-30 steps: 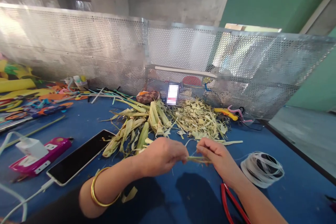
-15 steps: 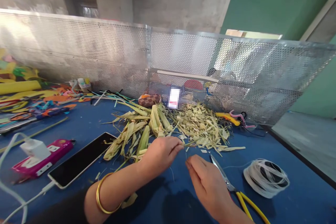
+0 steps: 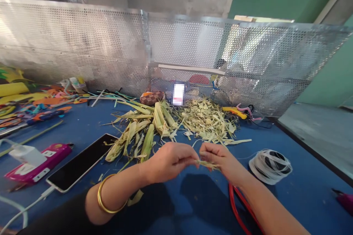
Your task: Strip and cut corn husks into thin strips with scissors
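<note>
My left hand (image 3: 175,159), with a gold bangle on the wrist, pinches a thin strip of corn husk (image 3: 209,164) between thumb and fingertips. My right hand (image 3: 216,157) is closed at the same strip, its fingertips almost touching those of the left. A fine white thread (image 3: 195,141) loops up beside the fingers; where it ends in the grip I cannot make out. To the right stands a spool of clear white line (image 3: 270,167). Red looped handles (image 3: 234,205) show under my right forearm, and the rest of that tool is hidden.
Whole corn husks (image 3: 149,139) and a heap of shredded husk (image 3: 206,119) lie ahead. To the left are a phone (image 3: 82,163) on a cable and a magenta power strip (image 3: 41,163). A perforated metal screen (image 3: 187,47) borders the table; a yellow-handled tool (image 3: 234,112) lies near it.
My right hand has moved up to meet the left and closed at the husk strip. The strip has swung lower. The scissors' blades and yellow handles no longer show; the camera view has shifted.
</note>
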### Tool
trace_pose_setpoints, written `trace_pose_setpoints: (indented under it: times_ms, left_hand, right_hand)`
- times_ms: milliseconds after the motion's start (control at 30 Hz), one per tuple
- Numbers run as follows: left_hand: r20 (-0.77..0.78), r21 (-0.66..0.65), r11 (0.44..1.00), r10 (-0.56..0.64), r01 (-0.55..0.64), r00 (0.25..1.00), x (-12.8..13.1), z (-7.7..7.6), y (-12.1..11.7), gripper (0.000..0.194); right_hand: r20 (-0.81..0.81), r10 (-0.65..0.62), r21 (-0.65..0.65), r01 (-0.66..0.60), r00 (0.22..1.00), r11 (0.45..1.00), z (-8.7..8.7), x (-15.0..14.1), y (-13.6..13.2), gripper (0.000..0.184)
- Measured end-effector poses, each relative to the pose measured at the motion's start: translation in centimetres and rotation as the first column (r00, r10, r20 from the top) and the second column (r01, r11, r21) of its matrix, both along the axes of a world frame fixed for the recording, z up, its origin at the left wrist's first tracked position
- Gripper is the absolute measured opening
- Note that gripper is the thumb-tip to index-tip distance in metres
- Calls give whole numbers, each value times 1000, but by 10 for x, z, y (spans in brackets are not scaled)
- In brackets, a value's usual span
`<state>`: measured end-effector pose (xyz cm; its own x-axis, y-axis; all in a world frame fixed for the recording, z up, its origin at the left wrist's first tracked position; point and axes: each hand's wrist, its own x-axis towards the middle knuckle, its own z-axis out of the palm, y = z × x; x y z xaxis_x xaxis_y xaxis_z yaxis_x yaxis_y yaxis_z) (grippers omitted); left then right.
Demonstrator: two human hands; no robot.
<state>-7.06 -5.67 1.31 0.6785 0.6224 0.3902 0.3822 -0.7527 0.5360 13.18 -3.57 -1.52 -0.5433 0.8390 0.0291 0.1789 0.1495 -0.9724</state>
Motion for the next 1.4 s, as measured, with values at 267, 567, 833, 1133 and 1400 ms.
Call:
trace_pose_setpoints:
  times_ms: [267,567,833,1133,1400]
  left_hand:
    - [111,-22,913,407,-407,907,2,-7,6,19]
    - [-103,269,867,458,-419,883,1,-22,7,24]
    - [-443,315,942,251,-113,861,2,-17,4,16]
    - [55,-100,978,190,-184,980,0,2,3,18]
    - [157,-229,917,365,-326,918,1,-6,9,20]
  right_hand:
    - [-262,-143,-152,105,955,983,-20,-31,-17,29]
    - [227,-301,766,21,926,643,-12,-27,-35,25]
    - [304,-300,733,-20,904,680,7,-13,-27,25]
    - [-214,-200,-192,160,956,968,-10,-15,-5,30]
    - [-447,-302,-534,20,842,845,-18,-31,-15,30]
